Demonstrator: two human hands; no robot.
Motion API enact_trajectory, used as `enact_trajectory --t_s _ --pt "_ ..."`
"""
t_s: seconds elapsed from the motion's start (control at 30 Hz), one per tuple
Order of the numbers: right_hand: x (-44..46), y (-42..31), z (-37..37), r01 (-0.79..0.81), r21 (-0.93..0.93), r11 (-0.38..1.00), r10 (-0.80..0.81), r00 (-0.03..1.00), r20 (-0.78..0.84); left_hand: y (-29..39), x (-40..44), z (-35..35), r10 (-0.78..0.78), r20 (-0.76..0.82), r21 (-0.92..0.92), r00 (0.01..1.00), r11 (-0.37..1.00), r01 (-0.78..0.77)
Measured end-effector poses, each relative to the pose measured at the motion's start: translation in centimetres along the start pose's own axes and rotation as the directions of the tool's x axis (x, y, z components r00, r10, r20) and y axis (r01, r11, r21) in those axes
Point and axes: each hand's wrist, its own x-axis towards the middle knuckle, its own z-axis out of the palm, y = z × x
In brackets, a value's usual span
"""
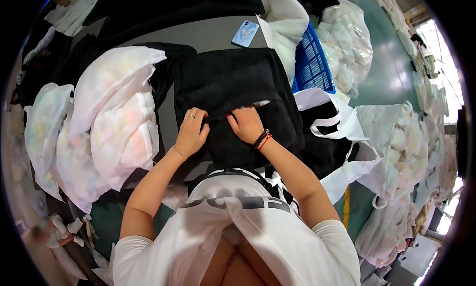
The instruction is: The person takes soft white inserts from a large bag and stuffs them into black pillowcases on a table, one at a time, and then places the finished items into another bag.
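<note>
In front of me lies a stack of folded black cloth (225,73), with a raised fold running across its middle. My left hand (192,129), wearing a ring, is closed on the left end of this fold, fingers curled into the cloth. My right hand (246,125) is closed on the fold further right, with its thumb on the near side and its fingertips partly hidden by black fabric. A slim, pale, pen-like object (261,103) sticks out to the right of those fingers. Whether the hand grips it too, I cannot tell.
Stuffed white bags (119,107) crowd the left side. A phone (245,33) lies on the grey table (208,30) beyond the stack. To the right are a blue plastic basket (316,60), white fleece (285,18) and an open white tote bag (342,120) holding black cloth.
</note>
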Motion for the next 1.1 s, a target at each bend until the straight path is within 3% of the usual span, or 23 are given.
enact_trajectory --t_s 0.07,0.2,0.27,0.3,0.37,0.43,0.57,0.63,0.7,0.77,0.8,0.83,0.87,0.9,0.97,1.0,1.1 --pt "-0.1 -1.0 -0.6 0.056 0.004 0.998 -0.055 0.997 -0.062 0.5 -1.0 0.6 -0.057 -0.140 -0.018 0.989 0.998 0.055" --pt "-0.1 -4.2 -2.4 0.042 0.007 0.999 -0.042 0.999 -0.008 0.1 -1.1 0.1 -0.223 -0.126 -0.184 0.967 0.963 0.198" --pt "-0.8 -7.8 -3.3 0.190 0.062 0.980 -0.164 0.941 -0.295 -1.6 -1.2 -0.4 -0.279 -0.042 -0.354 0.959 0.902 0.247" --pt "-1.4 -9.4 -3.9 0.254 0.172 0.952 -0.224 0.959 -0.175 -2.1 -1.1 -0.8 -0.315 0.034 -0.438 0.949 0.849 0.297" --pt "-2.9 -11.2 -1.7 0.185 0.299 0.936 -0.158 0.981 -0.113 -2.2 -1.0 -1.5 -0.340 0.100 -0.483 0.935 0.805 0.344" --pt "-3.3 -10.0 0.2 0.011 0.235 0.972 -0.007 1.000 -0.016 -1.5 -1.1 -1.9 -0.347 0.173 -0.526 0.922 0.758 0.384" --pt "-2.7 -9.5 0.8 -0.048 0.162 0.986 0.038 0.997 0.064 0.5 -1.9 -2.1 -0.361 0.196 -0.480 0.912 0.775 0.411" --pt "-2.2 -8.8 1.2 -0.056 0.135 0.989 0.049 0.997 0.057 1.2 -1.9 -2.0 -0.393 0.092 -0.492 0.915 0.781 0.385" --pt "-2.1 -8.4 1.3 0.034 0.156 0.987 -0.041 0.998 0.043 0.9 -2.5 -1.5 -0.342 0.041 -0.450 0.939 0.833 0.323" --pt "-1.7 -8.3 1.6 0.029 0.181 0.983 -0.023 0.999 -0.033 -0.2 -3.6 -0.3 -0.531 -0.172 -0.688 0.830 0.668 0.285" --pt "-1.5 -8.3 1.9 0.031 0.158 0.987 -0.028 0.999 -0.021 -2.4 -4.7 1.6 -0.563 -0.332 -0.623 0.757 0.733 0.272" --pt "-1.3 -8.4 2.3 0.031 0.138 0.990 -0.030 0.999 -0.010 -2.2 -5.4 2.3 -0.740 -0.154 -0.679 0.655 0.561 0.474" --pt "-1.2 -8.7 2.6 0.038 0.141 0.989 -0.033 0.999 -0.037 -1.8 -5.8 2.8 -0.801 0.179 -0.837 0.571 0.181 0.516" --pt "-1.0 -8.9 2.7 0.034 0.170 0.985 -0.027 0.999 -0.044 -1.5 -6.1 3.5 -0.712 0.509 -0.822 0.484 -0.236 0.518" --pt "-0.6 -9.3 2.9 0.016 0.188 0.982 0.006 0.993 -0.119 -1.3 -6.2 7.1 -0.786 0.305 -0.882 0.538 -0.020 0.471" --pt "-0.3 -9.3 2.5 0.013 0.186 0.982 0.012 0.991 -0.131 -1.1 -6.3 8.3 -0.777 0.140 -0.919 0.614 0.129 0.373" --pt "-0.4 -9.1 0.9 -0.001 0.210 0.978 0.030 0.991 -0.134 -0.4 -5.8 8.7 -0.819 0.086 -0.953 0.568 0.098 0.286"
